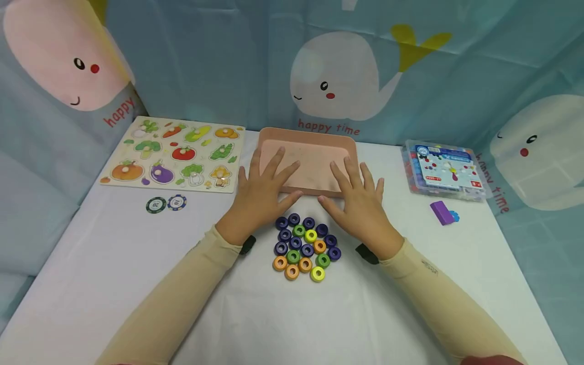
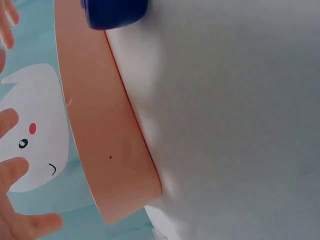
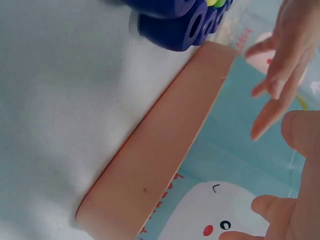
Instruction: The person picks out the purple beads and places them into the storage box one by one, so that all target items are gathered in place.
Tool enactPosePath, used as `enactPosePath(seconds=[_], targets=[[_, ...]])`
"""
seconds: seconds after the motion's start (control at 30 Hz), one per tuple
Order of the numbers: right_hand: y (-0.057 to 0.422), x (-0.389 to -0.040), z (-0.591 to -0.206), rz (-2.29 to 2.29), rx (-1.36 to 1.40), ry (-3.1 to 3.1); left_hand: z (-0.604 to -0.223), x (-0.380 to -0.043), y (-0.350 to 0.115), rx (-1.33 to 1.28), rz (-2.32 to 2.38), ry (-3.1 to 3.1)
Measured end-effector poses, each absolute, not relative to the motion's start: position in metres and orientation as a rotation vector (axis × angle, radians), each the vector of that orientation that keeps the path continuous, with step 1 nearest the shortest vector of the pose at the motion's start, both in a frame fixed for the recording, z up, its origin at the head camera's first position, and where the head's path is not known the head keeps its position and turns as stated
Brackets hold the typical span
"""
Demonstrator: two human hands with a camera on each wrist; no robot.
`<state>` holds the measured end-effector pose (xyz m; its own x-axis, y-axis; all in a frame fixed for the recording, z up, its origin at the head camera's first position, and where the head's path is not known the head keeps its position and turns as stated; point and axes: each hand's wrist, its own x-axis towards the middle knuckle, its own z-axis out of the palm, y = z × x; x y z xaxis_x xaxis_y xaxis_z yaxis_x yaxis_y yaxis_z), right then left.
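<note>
Both hands are spread with straight fingers at the near side of a shallow pink tray (image 1: pixel 315 157). My left hand (image 1: pixel 259 200) overlaps the tray's near left corner in the head view. Mirroring it, my right hand (image 1: pixel 361 209) overlaps the near right corner, the two thumbs pointing toward each other. Neither holds anything. Just below the hands lies a cluster of small round beads with center holes: dark blue beads (image 1: pixel 295 243), green beads (image 1: pixel 323 260), yellow beads (image 1: pixel 317 274) and orange beads (image 1: pixel 292 272). Blue beads (image 3: pixel 172 30) also show beside the tray wall (image 3: pixel 160 135) in the right wrist view.
A vegetable peg puzzle board (image 1: pixel 178 152) lies at the back left, with a green chip (image 1: pixel 156 205) and a blue chip (image 1: pixel 177 203) before it. At the back right are a clear plastic box (image 1: pixel 447 170), a purple block (image 1: pixel 441 213) and a small blue piece (image 1: pixel 454 216).
</note>
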<state>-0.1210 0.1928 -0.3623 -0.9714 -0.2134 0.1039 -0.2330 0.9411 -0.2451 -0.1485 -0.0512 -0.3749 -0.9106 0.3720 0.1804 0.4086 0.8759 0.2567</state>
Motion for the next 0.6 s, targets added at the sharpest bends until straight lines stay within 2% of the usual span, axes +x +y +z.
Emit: enactPosePath(seconds=[0.33, 0.6], targets=[[0.202, -0.101, -0.363, 0.411, 0.379, -3.012, -0.374, -0.168, -0.045, -0.637, -0.478, -3.02], [0.207, -0.089, -0.374, 0.467, 0.591, -2.958, -0.376, -0.18, -0.044, -0.674, -0.483, -3.11]])
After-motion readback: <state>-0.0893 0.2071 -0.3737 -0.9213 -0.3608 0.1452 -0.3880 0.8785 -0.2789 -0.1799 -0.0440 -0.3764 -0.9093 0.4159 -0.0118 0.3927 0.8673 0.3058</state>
